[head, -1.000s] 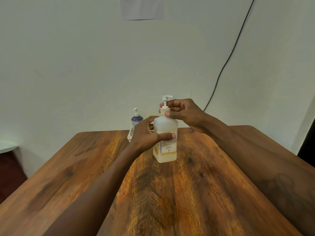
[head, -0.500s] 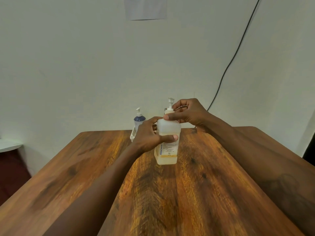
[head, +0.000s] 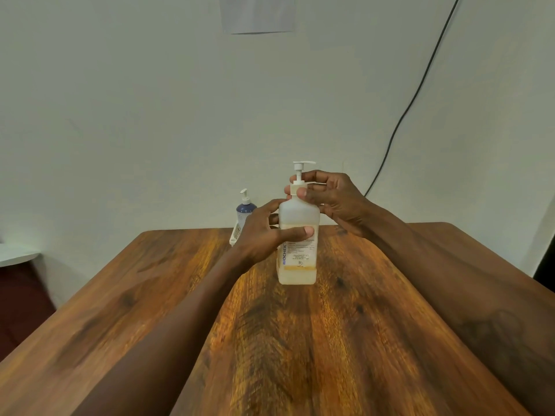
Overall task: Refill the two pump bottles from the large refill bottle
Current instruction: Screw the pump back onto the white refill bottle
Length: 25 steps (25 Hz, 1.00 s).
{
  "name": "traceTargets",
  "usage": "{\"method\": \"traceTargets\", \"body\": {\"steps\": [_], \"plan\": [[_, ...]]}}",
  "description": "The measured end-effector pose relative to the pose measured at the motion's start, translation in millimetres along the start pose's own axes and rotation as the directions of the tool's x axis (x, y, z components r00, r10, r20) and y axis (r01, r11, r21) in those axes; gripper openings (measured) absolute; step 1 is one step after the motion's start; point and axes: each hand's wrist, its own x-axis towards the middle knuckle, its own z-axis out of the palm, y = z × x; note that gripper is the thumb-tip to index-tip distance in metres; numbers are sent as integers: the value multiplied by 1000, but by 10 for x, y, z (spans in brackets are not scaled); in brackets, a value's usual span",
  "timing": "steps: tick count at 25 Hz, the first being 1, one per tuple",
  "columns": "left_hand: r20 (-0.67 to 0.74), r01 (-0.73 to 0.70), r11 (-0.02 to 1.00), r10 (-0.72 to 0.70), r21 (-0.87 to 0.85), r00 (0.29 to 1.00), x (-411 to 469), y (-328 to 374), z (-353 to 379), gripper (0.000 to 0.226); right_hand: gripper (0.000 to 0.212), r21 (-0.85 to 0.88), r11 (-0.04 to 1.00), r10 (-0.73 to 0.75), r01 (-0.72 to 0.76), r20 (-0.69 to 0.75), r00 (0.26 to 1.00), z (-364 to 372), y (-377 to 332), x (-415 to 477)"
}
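Note:
A translucent white pump bottle (head: 297, 271) with a printed label stands upright on the wooden table (head: 345, 340), a little pale liquid at its bottom. My left hand (head: 264, 232) wraps around its body from the left. My right hand (head: 330, 196) pinches the collar of its white pump cap (head: 300, 175) at the neck. Behind, near the wall, a smaller blue pump bottle (head: 245, 209) stands in a white basket (head: 235, 235), partly hidden by my left hand. No large refill bottle is in view.
A white wall rises just behind the table's far edge. A black cable (head: 411, 103) runs down the wall at right, and a sheet of paper (head: 256, 13) is stuck up high. A white ledge (head: 15, 255) shows at far left.
The pump head has turned: its nozzle pointed toward the camera half a second ago and now points right again. My right hand's fingers shifted around the collar. The left hand keeps its hold.

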Motion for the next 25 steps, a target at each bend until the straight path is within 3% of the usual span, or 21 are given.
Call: {"method": "traceTargets", "body": {"steps": [3,5,9,12,15,18,20,22,25], "plan": [[59,24,998,-21,-54,998,5,4,-51,82,43,101,995,-11,2,88,996,-19,-9,3],[57,28,998,-25,-50,998,-5,8,-56,86,43,18,1000,0,-2,83,997,2,-29,7],[-96,-14,999,18,43,995,-64,13,44,80,39,-280,959,-12,-30,-147,989,76,-145,15],[-209,-86,971,134,221,969,-84,26,94,86,49,-510,855,-91,-90,-319,944,144,-185,37],[-264,-129,946,210,296,941,-86,56,121,88,57,-614,774,-111,-156,-374,921,209,-190,46],[-279,-130,948,214,290,936,-64,63,108,86,64,-511,852,-43,-114,-284,958,129,-183,51],[-284,-129,949,214,288,935,-31,47,71,85,55,-242,970,6,-33,-110,994,35,-170,55],[-281,-128,949,212,288,936,-21,31,48,85,46,-70,998,-6,8,30,1000,-8,-183,25],[-278,-141,950,220,278,935,-40,21,65,85,41,-202,975,-99,88,-43,994,-4,-167,-2]]}}
